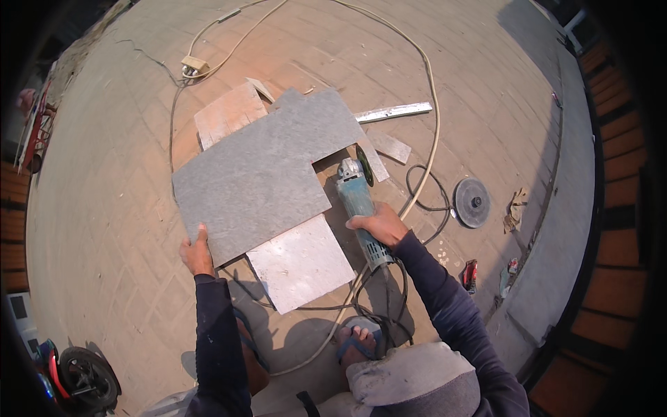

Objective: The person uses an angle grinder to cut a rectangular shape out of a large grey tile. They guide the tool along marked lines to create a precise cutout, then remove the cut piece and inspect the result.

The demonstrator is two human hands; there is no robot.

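Note:
A large grey tile (250, 181) with a rectangular notch cut into its right side lies across smaller tile pieces. At its near left corner, my left hand (198, 256) grips the edge, thumb on top and the other fingers partly hidden. My right hand (382, 226) is closed round the body of a teal angle grinder (356, 198). The grinder's head sits at the notch, and its cutting disc (365, 165) stands upright beside the narrow strip on the notch's right. Whether the disc touches the tile I cannot tell. A pale tile piece (302, 264) lies partly under the near edge.
Black cable (399, 299) and cream cord (434, 118) loop around the work, running to a socket block (195, 64). A white-grey strip (394, 112) and a round grey disc (472, 202) lie right. My sandalled foot (356, 342) is close to the cables. A wheel (87, 377) shows lower left.

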